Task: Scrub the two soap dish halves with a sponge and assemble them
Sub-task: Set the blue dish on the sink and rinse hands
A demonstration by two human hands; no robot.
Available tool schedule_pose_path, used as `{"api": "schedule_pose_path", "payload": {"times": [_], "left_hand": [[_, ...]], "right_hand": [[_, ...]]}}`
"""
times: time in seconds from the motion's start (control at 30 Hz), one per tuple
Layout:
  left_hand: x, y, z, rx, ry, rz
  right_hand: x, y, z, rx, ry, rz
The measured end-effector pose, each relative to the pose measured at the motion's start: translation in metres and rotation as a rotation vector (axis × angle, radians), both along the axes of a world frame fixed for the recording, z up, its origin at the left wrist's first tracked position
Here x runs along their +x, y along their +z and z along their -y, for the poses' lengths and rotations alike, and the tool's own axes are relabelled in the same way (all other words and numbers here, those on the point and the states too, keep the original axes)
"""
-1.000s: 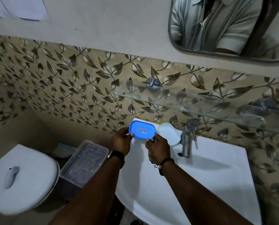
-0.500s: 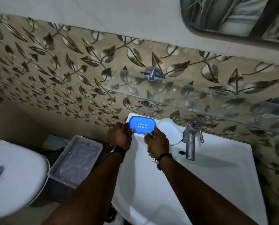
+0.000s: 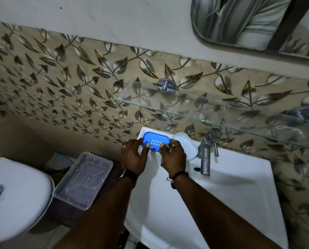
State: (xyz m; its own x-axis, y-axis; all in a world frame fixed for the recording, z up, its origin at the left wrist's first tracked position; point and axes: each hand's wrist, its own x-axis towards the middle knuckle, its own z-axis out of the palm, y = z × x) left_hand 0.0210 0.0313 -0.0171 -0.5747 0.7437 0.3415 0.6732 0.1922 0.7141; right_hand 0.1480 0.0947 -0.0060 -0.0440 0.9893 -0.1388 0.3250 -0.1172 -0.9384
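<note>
Head view: both hands meet at the back left corner of the white basin, on its flat ledge against the leaf-patterned wall tiles. The left hand and the right hand each pinch an end of the blue slotted soap dish half, thumbs resting on its near rim — each grip is closed lightly on the piece, fingers curled rather than clenched. It lies flat between them, probably steadied on the ledge for seating or lifting. Just right of the right-hand grip, touching the blue piece's far end, sits the white soap dish half, held by neither hand. Further right stands the steel tap. Something pale shows under the right palm; whether it is the sponge I cannot tell. Left of the left-hand grip, a clear plastic box rests lower down. No brand, label or writing is readable anywhere — the halves are not yet assembled.
</note>
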Motion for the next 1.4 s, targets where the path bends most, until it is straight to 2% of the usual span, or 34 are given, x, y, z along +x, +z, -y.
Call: {"api": "schedule_pose_path", "payload": {"times": [0.07, 0.17, 0.37, 0.47, 0.57, 0.7, 0.77, 0.9, 0.97, 1.03, 1.23, 1.3, 1.4], "left_hand": [[0.012, 0.010, 0.010, 0.041, -0.114, 0.172], [0.031, 0.025, 0.016, 0.001, -0.236, 0.371], [0.071, 0.078, 0.012, 0.140, -0.338, 0.630], [0.102, 0.094, 0.011, 0.188, -0.388, 0.705], [0.145, 0.100, 0.013, 0.197, -0.379, 0.731], [0.201, 0.093, 0.012, 0.090, -0.365, 0.601], [0.228, 0.089, 0.009, 0.031, -0.363, 0.602], [0.266, 0.085, -0.001, -0.037, -0.412, 0.738], [0.276, 0.080, -0.007, -0.085, -0.490, 0.829], [0.282, 0.072, -0.016, -0.140, -0.551, 0.877], [0.290, 0.051, -0.055, -0.264, -0.505, 0.849], [0.292, 0.043, -0.067, -0.290, -0.495, 0.805], [0.293, 0.034, -0.084, -0.291, -0.492, 0.846]], "right_hand": [[0.001, 0.009, 0.003, 0.000, -0.008, -0.118], [0.007, 0.028, 0.009, -0.032, 0.006, -0.356], [0.059, 0.078, 0.028, 0.143, 0.008, -0.413], [0.100, 0.097, 0.033, 0.202, 0.010, -0.369], [0.148, 0.103, 0.036, 0.226, -0.080, -0.276], [0.210, 0.094, 0.038, 0.155, -0.257, -0.154], [0.235, 0.090, 0.039, 0.150, -0.332, -0.110], [0.270, 0.085, 0.038, 0.130, -0.468, -0.135], [0.285, 0.084, 0.031, 0.126, -0.500, -0.070], [0.298, 0.083, 0.020, 0.144, -0.488, 0.012], [0.316, 0.073, -0.017, 0.174, -0.293, 0.232], [0.317, 0.066, -0.026, 0.166, -0.274, 0.276], [0.316, 0.053, -0.038, 0.110, -0.271, 0.336]]}}
